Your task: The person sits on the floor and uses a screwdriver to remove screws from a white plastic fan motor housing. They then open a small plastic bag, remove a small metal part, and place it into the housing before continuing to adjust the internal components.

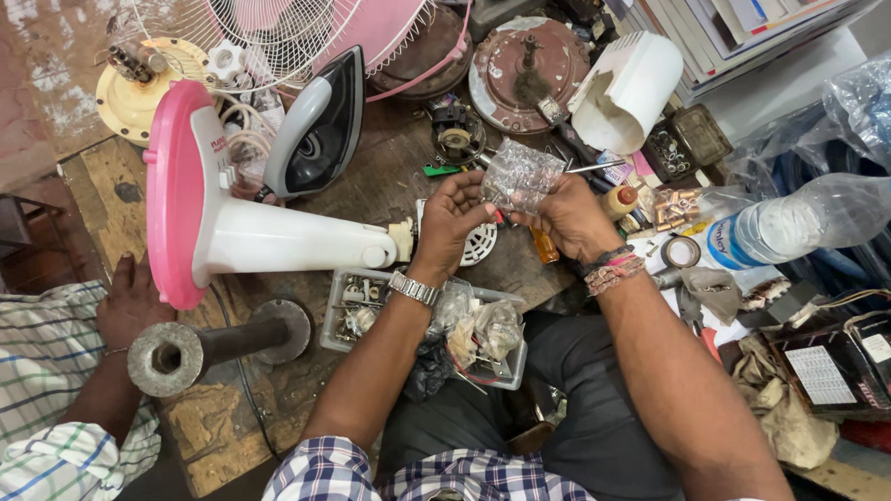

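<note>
Both hands raised over the middle of a cluttered wooden bench [117,206]. Left hand [451,214], wristwatch on the wrist, fingers curled and pinched on the left edge of a small clear plastic bag [521,176]. Right hand [570,218], thread bands at the wrist, fingers closed on the bag's right edge. Bag crumpled, held between the two hands, above the bench; contents too small to tell. Just below the left wrist, near, a clear plastic tray [348,311] of small parts and more bags. To the left, a pink and white fan stand [217,215] lying on its side. Far left, near, another person's hand [128,307] resting by the stand's base. To the right, a plastic bottle [817,219] on its side.
</note>
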